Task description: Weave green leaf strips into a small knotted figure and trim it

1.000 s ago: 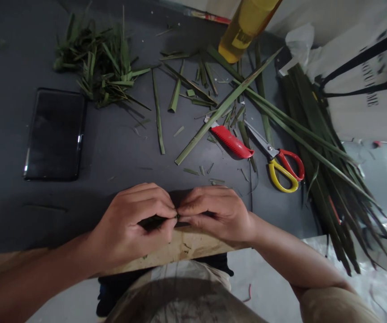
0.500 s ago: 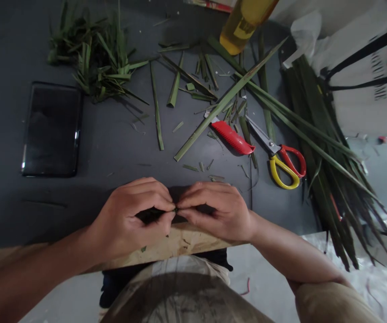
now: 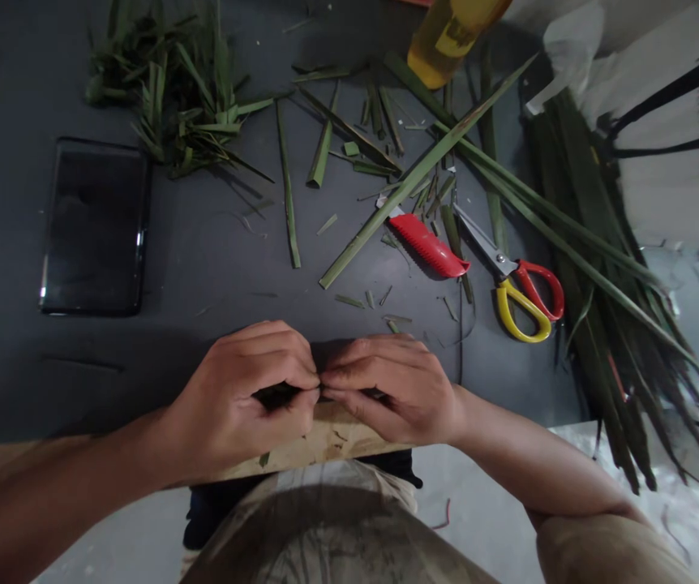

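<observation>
My left hand (image 3: 252,385) and my right hand (image 3: 395,389) meet fingertip to fingertip over the near edge of the dark table. Both are closed in a pinch, thumb against fingers. A small dark green piece of leaf (image 3: 276,395) shows in the gap of my left hand; most of it is hidden by the fingers. Just below my left hand, a green bit (image 3: 264,459) shows against the pale wooden edge (image 3: 306,438). Beyond my right hand lie small cut leaf scraps (image 3: 349,301).
Scissors (image 3: 511,280) and a red-handled knife (image 3: 428,246) lie to the right among long leaf strips (image 3: 428,166). Farther right is a bundle of long leaves (image 3: 593,268). A yellow bottle (image 3: 450,49) stands behind. At left are a black tablet-like slab (image 3: 95,227) and a leaf pile (image 3: 185,105).
The table things sit slightly farther right in the view. My hands stay joined at the fingertips, and the gap inside my right hand's pinch looks narrower.
</observation>
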The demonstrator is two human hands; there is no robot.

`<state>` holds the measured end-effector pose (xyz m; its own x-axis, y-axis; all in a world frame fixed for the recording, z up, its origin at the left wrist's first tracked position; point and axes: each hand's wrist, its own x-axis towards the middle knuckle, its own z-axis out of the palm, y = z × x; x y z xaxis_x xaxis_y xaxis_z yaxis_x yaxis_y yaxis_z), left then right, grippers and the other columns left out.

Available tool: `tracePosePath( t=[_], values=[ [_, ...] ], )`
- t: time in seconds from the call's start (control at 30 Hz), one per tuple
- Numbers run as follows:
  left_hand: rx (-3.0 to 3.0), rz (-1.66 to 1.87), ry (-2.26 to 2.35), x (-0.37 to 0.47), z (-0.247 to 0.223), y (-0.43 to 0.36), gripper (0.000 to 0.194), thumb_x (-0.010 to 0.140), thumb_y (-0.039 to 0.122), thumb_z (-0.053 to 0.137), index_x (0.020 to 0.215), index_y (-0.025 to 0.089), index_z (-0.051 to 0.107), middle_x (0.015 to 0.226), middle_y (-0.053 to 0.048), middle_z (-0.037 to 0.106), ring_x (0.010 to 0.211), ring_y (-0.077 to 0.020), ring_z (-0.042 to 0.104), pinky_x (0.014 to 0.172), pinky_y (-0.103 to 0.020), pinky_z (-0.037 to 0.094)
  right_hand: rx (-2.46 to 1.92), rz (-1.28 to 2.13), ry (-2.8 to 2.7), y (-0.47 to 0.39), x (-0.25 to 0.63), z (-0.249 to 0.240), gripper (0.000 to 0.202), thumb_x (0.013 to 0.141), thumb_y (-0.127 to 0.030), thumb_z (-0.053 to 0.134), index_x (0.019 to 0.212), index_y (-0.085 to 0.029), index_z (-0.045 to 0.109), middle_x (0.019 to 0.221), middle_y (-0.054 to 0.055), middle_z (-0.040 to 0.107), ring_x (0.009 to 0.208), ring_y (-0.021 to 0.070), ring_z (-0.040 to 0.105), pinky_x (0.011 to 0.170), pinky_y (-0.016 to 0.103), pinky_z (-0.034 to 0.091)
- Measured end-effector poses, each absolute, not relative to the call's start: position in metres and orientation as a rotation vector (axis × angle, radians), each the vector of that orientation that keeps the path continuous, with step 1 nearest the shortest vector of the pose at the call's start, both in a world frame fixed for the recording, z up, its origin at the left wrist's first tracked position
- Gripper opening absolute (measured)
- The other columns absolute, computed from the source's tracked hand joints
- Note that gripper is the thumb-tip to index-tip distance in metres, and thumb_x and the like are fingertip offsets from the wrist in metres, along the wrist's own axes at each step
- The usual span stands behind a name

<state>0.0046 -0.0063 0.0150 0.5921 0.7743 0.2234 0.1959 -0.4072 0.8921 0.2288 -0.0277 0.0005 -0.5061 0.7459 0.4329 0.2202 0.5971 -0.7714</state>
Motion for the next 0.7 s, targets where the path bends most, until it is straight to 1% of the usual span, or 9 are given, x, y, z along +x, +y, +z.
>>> tracePosePath(
  t=[0.13,0.3,0.4,0.53,0.7],
  values=[
    [1.876,0.784,0.801,0.0047,0.0171,-0.0044,0.022,0.086,0.004,0.063,0.076,0.023,0.066,0.073,0.001,0.074,0.073,-0.0159,0.071,0.072,-0.030,0.058,-0.780,0.756,-2.044,-0.0276,0.2284,0.0015,0.009,0.103,-0.018,0.064,0.107,-0.016,0.073,0.093,0.008,0.082,0.083,0.0154,0.080,0.076,0.025,0.066],
    [1.778,0.806,0.921,0.0044,0.0169,-0.0055,0.017,0.088,0.008,0.069,0.081,0.023,0.074,0.078,0.001,0.078,0.077,-0.0159,0.075,0.075,-0.029,0.059,-0.847,0.699,-2.058,-0.0237,0.2319,0.0056,0.013,0.102,-0.019,0.070,0.112,-0.012,0.075,0.096,0.010,0.083,0.086,0.0155,0.081,0.077,0.023,0.065],
    [1.763,0.812,0.968,0.0043,0.0158,-0.0069,0.015,0.089,0.010,0.073,0.083,0.023,0.077,0.081,0.001,0.080,0.079,-0.0148,0.075,0.076,-0.027,0.059,-0.854,0.661,-2.072,-0.0215,0.2337,0.0059,0.012,0.102,-0.017,0.069,0.110,-0.013,0.076,0.095,0.009,0.083,0.085,0.0153,0.081,0.074,0.024,0.064],
    [1.782,0.797,0.987,0.0037,0.0154,-0.0063,0.011,0.090,0.013,0.076,0.086,0.022,0.081,0.084,0.001,0.082,0.080,-0.0145,0.077,0.078,-0.026,0.060,-0.864,0.631,-2.068,-0.0206,0.2329,0.0045,0.011,0.098,-0.013,0.072,0.107,-0.012,0.077,0.094,0.010,0.083,0.085,0.0167,0.081,0.074,0.026,0.064],
    [1.729,0.773,0.994,0.0033,0.0155,-0.0044,0.010,0.090,0.015,0.076,0.086,0.022,0.082,0.083,0.000,0.083,0.078,-0.0155,0.078,0.075,-0.025,0.061,-0.865,0.696,-2.033,-0.0207,0.2320,0.0072,0.016,0.099,-0.016,0.071,0.114,-0.013,0.076,0.095,0.010,0.083,0.086,0.0167,0.080,0.075,0.026,0.065]
  ],
)
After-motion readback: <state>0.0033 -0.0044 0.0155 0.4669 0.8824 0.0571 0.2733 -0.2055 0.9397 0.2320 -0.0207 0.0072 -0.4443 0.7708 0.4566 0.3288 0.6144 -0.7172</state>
